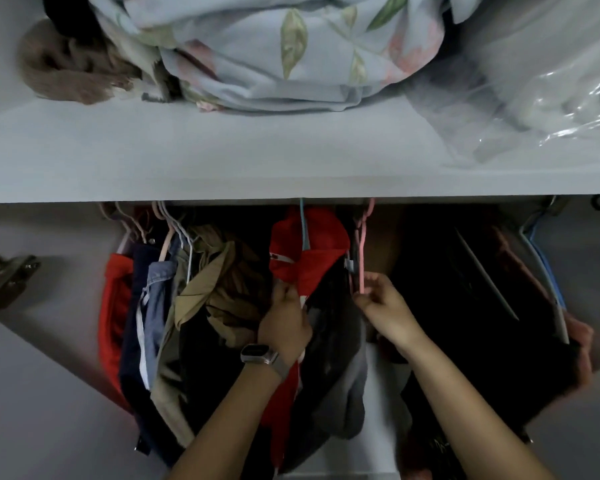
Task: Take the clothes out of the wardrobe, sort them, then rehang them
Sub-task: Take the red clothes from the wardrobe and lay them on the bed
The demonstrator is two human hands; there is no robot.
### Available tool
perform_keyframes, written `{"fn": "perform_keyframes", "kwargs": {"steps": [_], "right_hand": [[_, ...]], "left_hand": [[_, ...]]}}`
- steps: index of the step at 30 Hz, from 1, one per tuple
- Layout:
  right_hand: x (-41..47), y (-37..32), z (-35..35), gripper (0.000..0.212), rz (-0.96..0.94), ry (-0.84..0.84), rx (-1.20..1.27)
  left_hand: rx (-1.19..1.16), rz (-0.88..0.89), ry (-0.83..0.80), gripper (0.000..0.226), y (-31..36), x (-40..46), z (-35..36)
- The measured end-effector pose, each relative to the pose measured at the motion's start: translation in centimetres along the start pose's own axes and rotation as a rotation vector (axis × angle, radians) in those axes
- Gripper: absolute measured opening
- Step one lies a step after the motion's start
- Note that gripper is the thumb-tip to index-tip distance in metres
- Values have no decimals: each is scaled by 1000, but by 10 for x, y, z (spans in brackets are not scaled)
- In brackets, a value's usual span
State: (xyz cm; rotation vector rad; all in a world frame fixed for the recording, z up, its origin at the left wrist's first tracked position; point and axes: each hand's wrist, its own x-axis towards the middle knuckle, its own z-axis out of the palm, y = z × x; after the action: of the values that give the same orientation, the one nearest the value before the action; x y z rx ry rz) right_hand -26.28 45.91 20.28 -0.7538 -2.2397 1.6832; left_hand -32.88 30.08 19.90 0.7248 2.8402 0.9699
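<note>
While the right hand (383, 308) pinches a pink hanger (361, 261), the left hand (284, 318) grips a red garment (312, 251).
Both hang inside the wardrobe, under the shelf (222, 157) bearing a floral bundle (291, 53); more clothes (160, 306) hang left.

Below the shelf (222, 161), clothes hang in the wardrobe. The left hand (284, 320) grips a red garment (309, 251); the right hand (383, 304) pinches a pink hanger (362, 258). A floral blanket (284, 53) lies on the shelf's back edge.
</note>
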Motion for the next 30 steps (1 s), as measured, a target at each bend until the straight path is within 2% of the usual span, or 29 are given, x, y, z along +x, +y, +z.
{"fn": "perform_keyframes", "kwargs": {"steps": [6, 8, 10, 12, 14, 16, 21, 24, 27, 30], "right_hand": [[-6, -2, -11, 43, 49, -57, -72], [-4, -5, -13, 58, 51, -66, -55], [1, -8, -11, 79, 11, 2, -61], [5, -15, -7, 89, -77, 110, -98], [10, -30, -2, 80, -166, 167, -82], [14, -47, 1, 70, -184, 147, -72], [27, -72, 15, 52, -37, -62, -179], [33, -78, 30, 40, 12, -91, -202], [40, -79, 41, 38, 66, -61, -80], [39, -89, 40, 29, 231, -137, 124]], "left_hand": [[-167, 26, -60, 44, 19, -2, 15], [-267, 20, -57, 43, 15, -4, 10], [-375, -5, -35, 38, 8, -6, 2], [-495, -55, -10, 35, 0, -6, -7], [-564, -123, 1, 27, -8, -6, -16], [-571, -168, 14, 15, -14, -6, -24], [-626, -250, 75, 17, -26, -4, -40], [-643, -276, 83, 17, -32, -4, -44], [-643, -283, 76, 18, -34, -4, -43], [-665, -285, 50, 21, -36, -2, -44]]}}
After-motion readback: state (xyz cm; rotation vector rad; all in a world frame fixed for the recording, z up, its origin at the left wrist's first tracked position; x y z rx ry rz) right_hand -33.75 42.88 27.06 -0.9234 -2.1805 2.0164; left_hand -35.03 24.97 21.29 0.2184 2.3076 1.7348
